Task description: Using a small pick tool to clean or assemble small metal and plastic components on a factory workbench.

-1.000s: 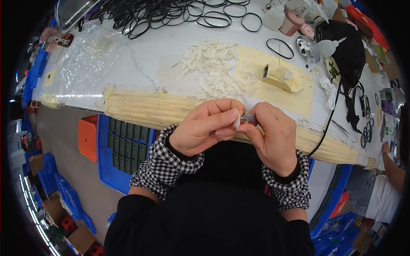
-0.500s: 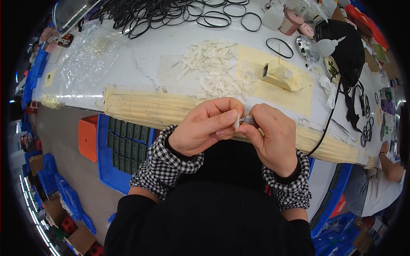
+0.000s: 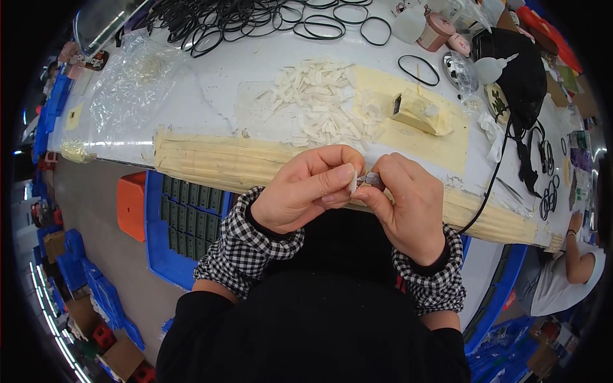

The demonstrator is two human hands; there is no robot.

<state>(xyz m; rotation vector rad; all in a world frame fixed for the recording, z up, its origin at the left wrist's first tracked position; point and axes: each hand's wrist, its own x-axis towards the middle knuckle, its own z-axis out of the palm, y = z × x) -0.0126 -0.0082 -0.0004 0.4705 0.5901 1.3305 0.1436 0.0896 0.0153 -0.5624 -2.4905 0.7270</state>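
Both my hands meet in front of me, just over the padded near edge of the table. My left hand is closed, pinching a small white strip between thumb and fingers. My right hand is closed on a small flat grey blade, its tip pointing at the strip; the fingers hide part of it. Beyond my hands a loose heap of similar white strips lies on the white table. To the right of the heap, a yellow-taped block rests on a yellow sheet.
Black rubber rings pile up at the far side. Clear plastic film lies at left. A black bag, squeeze bottles and a pink jar stand at right. Below are blue crates and an orange stool. A co-worker is at far right.
My hands stay nearly in place; the blade in my right hand has tilted slightly against the strip. At far right the co-worker's arm and body have shifted.
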